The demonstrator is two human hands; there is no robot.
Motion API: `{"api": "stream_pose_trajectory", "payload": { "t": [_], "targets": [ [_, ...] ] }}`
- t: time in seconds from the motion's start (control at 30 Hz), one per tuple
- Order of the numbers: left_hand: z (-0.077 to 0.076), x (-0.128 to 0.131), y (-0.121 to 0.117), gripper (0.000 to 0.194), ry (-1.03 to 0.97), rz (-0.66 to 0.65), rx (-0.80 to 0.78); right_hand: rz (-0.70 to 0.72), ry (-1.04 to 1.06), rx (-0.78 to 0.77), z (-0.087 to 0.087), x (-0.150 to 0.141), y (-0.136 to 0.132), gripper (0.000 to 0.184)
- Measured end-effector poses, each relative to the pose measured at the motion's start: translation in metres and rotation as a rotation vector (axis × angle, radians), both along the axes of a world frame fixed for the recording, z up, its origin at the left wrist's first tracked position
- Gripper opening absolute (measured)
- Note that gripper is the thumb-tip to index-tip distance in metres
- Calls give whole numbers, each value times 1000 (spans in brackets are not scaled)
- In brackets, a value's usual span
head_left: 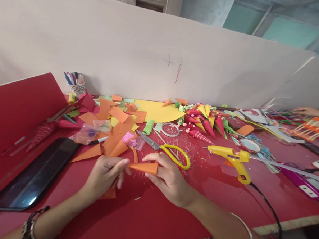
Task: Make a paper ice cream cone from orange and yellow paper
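Between my two hands is an orange paper cone [145,167], lying sideways above the red table. The fingers of my left hand [106,175] pinch its narrow left end. At its wider right end, the thumb and fingers of my right hand [169,177] close around the rim. Just beyond my hands lie scissors [171,149] with yellow handles, their blades pointing up and left. Orange paper scraps [118,135] pile up behind my left hand, and one more piece [108,193] is partly under it. A yellow glue gun [231,158] rests to the right.
Finished paper cones [202,124] in pink and yellow cluster at the back. A clear tape roll [170,129] sits beside them. On the left are a black phone [34,173] and a pen cup [76,85]. Another person's hand [307,111] shows at the far right, near an orange stick structure [314,129].
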State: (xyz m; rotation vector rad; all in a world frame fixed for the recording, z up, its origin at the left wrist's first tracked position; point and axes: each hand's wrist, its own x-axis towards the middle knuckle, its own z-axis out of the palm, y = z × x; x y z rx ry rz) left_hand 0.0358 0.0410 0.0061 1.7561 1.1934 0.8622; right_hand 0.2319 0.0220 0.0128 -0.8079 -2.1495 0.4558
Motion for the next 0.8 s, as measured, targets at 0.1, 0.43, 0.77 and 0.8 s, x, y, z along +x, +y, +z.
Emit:
{"api": "stream_pose_trajectory", "payload": {
  "t": [0.1,0.43,0.77,0.8],
  "targets": [
    [-1,-2,2,45,81,-62,71,-1,15,9,0,0,0,20],
    [6,-3,-4,40,492,-261,731,39,-116,-86,0,-2,-1,22],
    [-2,7,-13,27,517,-355,645,116,-207,-172,0,-5,-5,27],
    [-2,6,-12,27,526,-337,635,105,-192,-176,0,-4,-4,28]
  ]
}}
